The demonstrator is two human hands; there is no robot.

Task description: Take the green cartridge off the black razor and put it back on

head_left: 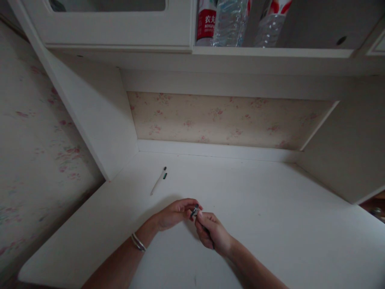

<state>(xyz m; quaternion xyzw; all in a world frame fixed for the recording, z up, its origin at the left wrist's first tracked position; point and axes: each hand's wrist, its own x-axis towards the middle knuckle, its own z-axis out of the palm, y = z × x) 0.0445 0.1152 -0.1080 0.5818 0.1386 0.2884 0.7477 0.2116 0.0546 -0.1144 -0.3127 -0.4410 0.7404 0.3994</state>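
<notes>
Both hands meet near the white pen (157,182), below and right of it over the desk (270,208). Our right hand (213,233) is curled shut around a slim dark object (195,210), whose long axis runs up and left out of the fist to our left hand (176,212), which pinches the exposed tip between thumb and fingertips. The fist hides most of it; in this dim light we cannot tell what it is.
</notes>
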